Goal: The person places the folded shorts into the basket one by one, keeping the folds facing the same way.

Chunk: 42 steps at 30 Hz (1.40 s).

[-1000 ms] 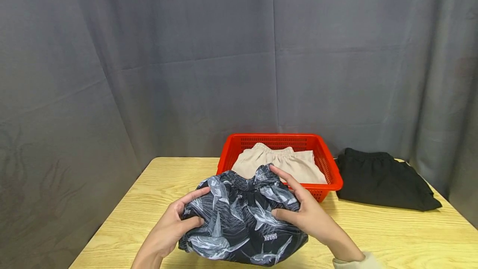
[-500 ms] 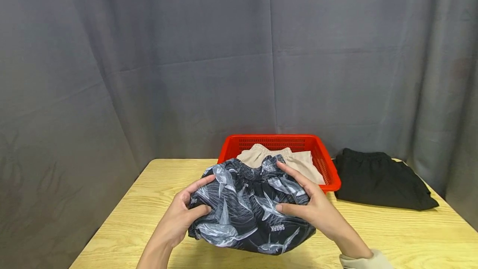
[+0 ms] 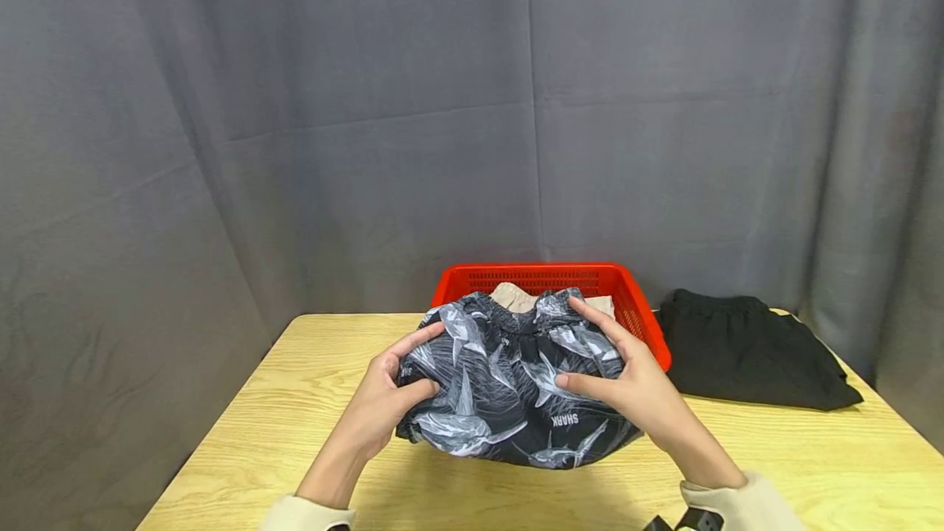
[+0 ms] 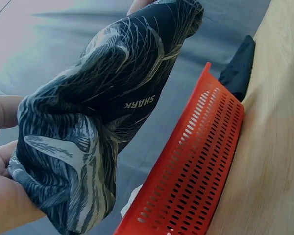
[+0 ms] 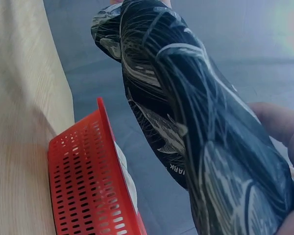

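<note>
Folded black shorts point(image 3: 509, 392) with a grey shark print and a gathered elastic waistband are held up between my two hands. My left hand point(image 3: 394, 392) grips their left side, thumb on the near face. On the right side my right hand point(image 3: 630, 379) grips them, its index finger reaching up to the waistband. Both wrist views show the shorts raised above the table, beside the red basket point(image 4: 186, 156). Seen from the head, the shorts overlap the front of this basket. Inside it lie beige shorts point(image 3: 511, 297), mostly hidden behind the shark-print pair.
Folded black shorts or trousers point(image 3: 752, 355) lie on the wooden table point(image 3: 243, 433), right of the basket. A grey curtain point(image 3: 398, 146) hangs behind the table and along both sides.
Both hands have moved forward and slightly right with the shark-print shorts, up toward the basket. The shorts now cover more of the basket and of the beige pair.
</note>
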Available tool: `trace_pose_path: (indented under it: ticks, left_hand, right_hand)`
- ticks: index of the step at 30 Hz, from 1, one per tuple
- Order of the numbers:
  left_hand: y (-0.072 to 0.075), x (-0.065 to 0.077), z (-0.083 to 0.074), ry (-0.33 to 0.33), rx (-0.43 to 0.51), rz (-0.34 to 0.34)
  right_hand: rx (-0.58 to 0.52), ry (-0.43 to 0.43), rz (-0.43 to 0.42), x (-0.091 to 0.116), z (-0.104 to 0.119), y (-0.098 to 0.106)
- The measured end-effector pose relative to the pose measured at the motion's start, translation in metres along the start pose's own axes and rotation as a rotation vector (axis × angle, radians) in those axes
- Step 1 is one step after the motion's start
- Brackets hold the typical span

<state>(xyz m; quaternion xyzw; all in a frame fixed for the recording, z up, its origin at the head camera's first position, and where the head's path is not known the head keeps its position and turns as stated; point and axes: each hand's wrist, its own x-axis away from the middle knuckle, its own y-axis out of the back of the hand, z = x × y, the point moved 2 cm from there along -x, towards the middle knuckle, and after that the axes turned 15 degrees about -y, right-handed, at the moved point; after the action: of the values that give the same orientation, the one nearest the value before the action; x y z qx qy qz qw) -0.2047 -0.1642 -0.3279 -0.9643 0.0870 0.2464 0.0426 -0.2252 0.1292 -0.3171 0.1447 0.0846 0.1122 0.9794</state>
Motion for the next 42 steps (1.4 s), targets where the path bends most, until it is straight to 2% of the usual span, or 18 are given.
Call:
trace_pose_path:
  ticks: [7, 18, 28, 35, 42]
  left_hand:
    - [-0.002, -0.011, 0.005, -0.028, -0.005, -0.013]
    - [-0.009, -0.028, 0.009, -0.034, -0.001, -0.018]
    - [-0.009, -0.046, 0.003, -0.072, -0.016, -0.003]
    - [-0.01, -0.057, 0.001, -0.089, -0.044, 0.006]
    - [-0.011, -0.065, -0.001, -0.104, -0.053, 0.008]
  right_hand:
    - [0.037, -0.017, -0.017, -0.011, 0.001, 0.007]
    - [0.065, 0.033, 0.007, -0.021, 0.001, 0.022]
    - [0.057, -0.001, -0.013, -0.034, 0.008, 0.029]
    - [0.04, 0.017, 0.0, -0.041, 0.012, 0.036]
    - [0.039, -0.005, -0.009, -0.046, 0.014, 0.042]
